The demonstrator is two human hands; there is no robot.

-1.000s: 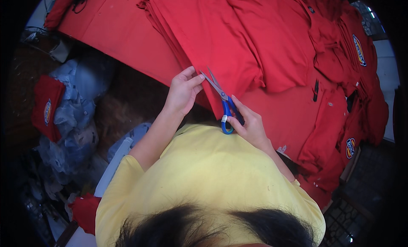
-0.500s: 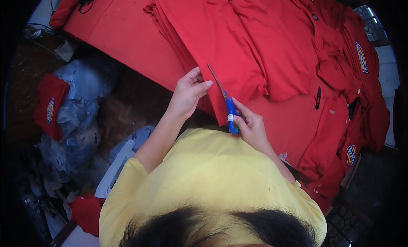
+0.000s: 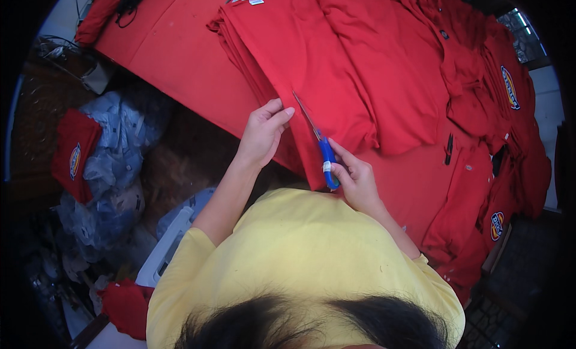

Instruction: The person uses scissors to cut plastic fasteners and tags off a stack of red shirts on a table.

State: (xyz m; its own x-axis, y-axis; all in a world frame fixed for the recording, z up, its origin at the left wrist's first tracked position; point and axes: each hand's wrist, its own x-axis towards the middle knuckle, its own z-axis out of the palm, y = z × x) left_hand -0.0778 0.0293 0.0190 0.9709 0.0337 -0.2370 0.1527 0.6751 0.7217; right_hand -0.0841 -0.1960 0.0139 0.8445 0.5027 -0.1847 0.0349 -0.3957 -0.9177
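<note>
My right hand (image 3: pixel 359 180) is closed around the blue handle of a pair of scissors (image 3: pixel 329 163). Their narrow blades point away from me over a layered stack of red garments (image 3: pixel 336 79) and look closed together. Just left of the blades, my left hand (image 3: pixel 264 130) has thumb and fingers pressed together at the stack's left edge. It seems to pinch the edge of a red garment there, though the fingertips partly hide the cloth.
The garments lie on a red table (image 3: pixel 174 55). More red clothes (image 3: pixel 516 133) with sewn patches pile at the right, beside a small black tool (image 3: pixel 449 148). Bluish plastic bags (image 3: pixel 114 163) and a folded red garment (image 3: pixel 75 154) sit low at the left.
My left thumb has drawn in closer to the fingers at the cloth edge. The view has shifted slightly, bringing small white labels at the far edge into sight. The scissors stay nearly still.
</note>
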